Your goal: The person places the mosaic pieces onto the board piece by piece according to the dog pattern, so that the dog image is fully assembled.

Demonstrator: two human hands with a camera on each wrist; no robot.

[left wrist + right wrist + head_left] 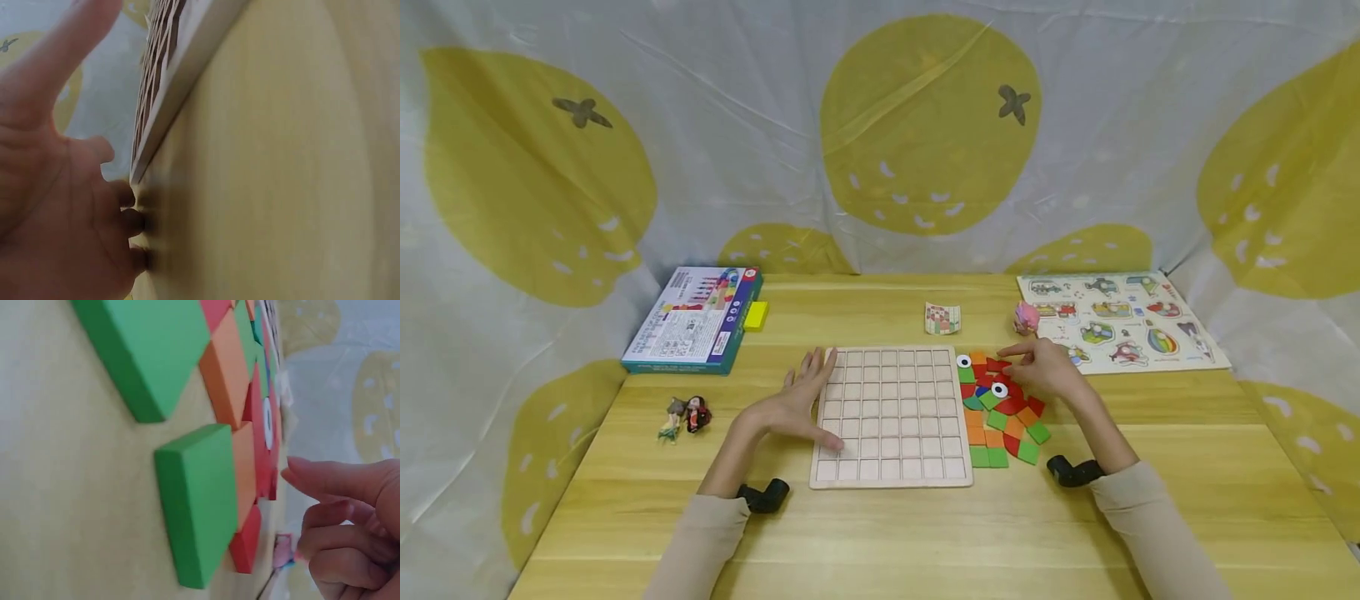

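A square wooden grid board (891, 483) lies flat on the table, its visible squares bare. My left hand (793, 404) spreads along the board's left side, thumb over the lower left squares; in the left wrist view the palm (56, 219) faces the board's edge, fingertips down by the table. To the board's right lies a cluster of red, orange, green and blue tiles, among them a green tile (197, 509) and a white eye tile (999, 390). Above its upper right part hovers my right hand (1047, 367), thumb and forefinger apart near a red tile (996, 365), nothing visible between them.
A small pattern card (942, 318) lies behind the board. Back left are a game box (692, 321) and a yellow block (756, 316); small figurines (685, 417) lie left. A pink figurine (1026, 318) stands beside a picture puzzle board (1123, 325) at back right.
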